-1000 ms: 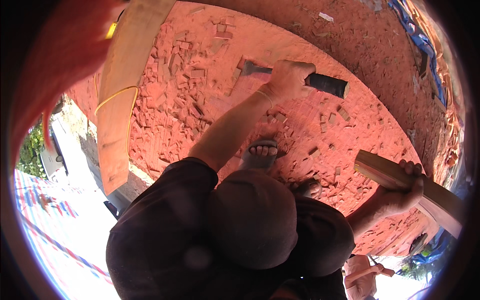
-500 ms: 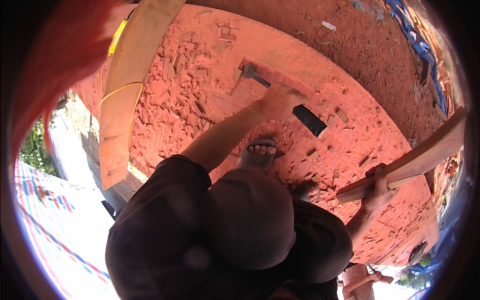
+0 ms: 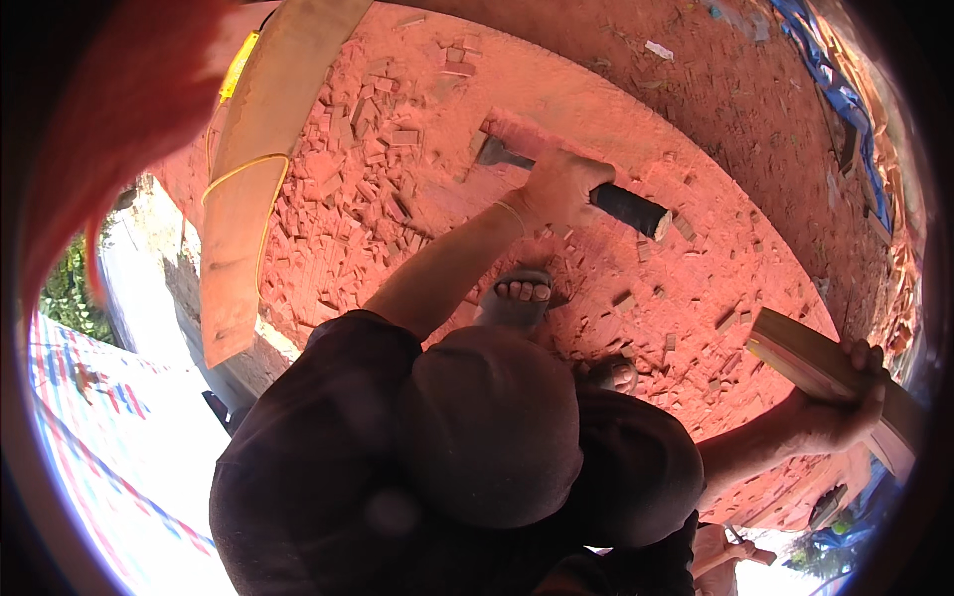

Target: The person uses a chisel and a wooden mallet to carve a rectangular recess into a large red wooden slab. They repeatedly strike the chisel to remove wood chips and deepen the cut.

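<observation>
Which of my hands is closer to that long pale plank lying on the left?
Left. The left hand, gripping the chisel, is right of the plank; the right hand holds a wooden club far at the right edge.

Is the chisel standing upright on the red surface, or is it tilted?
Tilted. The chisel slants low: its blade tip meets the red surface while the dark handle, gripped by the left hand, points away right.
</observation>
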Tool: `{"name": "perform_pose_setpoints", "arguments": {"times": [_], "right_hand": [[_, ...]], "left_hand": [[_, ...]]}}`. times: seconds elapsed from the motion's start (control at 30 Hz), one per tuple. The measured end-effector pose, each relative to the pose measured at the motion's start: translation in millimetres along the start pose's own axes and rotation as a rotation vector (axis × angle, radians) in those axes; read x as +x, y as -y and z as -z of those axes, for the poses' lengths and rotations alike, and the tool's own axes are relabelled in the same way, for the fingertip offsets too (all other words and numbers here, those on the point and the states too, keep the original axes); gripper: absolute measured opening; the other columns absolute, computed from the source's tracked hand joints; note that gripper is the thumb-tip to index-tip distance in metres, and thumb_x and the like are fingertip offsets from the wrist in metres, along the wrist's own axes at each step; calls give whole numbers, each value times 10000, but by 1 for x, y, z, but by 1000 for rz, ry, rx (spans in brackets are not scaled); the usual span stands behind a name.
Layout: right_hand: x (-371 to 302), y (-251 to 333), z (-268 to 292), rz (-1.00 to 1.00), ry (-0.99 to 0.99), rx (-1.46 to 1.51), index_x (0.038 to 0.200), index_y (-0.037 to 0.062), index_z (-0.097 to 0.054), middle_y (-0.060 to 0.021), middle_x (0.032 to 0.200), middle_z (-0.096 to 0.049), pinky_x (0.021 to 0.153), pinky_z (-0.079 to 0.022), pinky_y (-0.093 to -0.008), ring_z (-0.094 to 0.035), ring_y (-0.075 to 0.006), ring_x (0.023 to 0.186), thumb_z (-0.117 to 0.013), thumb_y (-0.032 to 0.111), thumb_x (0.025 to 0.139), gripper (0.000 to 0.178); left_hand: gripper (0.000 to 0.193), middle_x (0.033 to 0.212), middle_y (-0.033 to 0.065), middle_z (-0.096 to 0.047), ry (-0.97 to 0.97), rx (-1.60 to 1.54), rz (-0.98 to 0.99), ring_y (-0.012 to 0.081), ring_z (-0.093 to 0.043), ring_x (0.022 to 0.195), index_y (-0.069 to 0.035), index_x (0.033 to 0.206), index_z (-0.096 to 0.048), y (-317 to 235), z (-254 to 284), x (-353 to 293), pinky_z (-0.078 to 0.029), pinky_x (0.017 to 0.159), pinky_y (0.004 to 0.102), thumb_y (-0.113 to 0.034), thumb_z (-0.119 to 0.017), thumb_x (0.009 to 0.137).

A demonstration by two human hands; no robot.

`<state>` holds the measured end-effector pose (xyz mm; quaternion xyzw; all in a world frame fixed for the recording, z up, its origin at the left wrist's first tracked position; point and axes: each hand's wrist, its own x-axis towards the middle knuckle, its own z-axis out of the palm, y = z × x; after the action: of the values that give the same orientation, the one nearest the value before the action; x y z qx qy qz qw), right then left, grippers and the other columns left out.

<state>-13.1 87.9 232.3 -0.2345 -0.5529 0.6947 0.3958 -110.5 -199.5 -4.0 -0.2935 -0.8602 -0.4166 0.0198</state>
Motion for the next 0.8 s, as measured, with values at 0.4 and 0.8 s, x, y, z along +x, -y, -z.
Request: {"name": "perform_pose_setpoints", "arguments": {"times": [0.4, 0.8], "right_hand": [[-24, -43, 89, -238, 282, -418, 971, -21, -648, -93, 803, -637, 692, -497, -322, -603, -183, 727, -700, 186, 837, 252], [-109, -127, 97, -697, 505, -742, 909, -10, -608, -46, 707, -629, 542, -487, -295, -593, -124, 609, -712, 65, 751, 204]], "left_hand": [[189, 671, 127, -635, 28, 74, 25, 353, -669, 654, -94, 762, -633, 5, -5, 8, -502, 566, 445, -220, -733, 662], [211, 690, 105, -662, 202, 162, -5, 333, -677, 693, -101, 760, -627, 3, -12, -3, -504, 607, 463, -219, -734, 622]]}}
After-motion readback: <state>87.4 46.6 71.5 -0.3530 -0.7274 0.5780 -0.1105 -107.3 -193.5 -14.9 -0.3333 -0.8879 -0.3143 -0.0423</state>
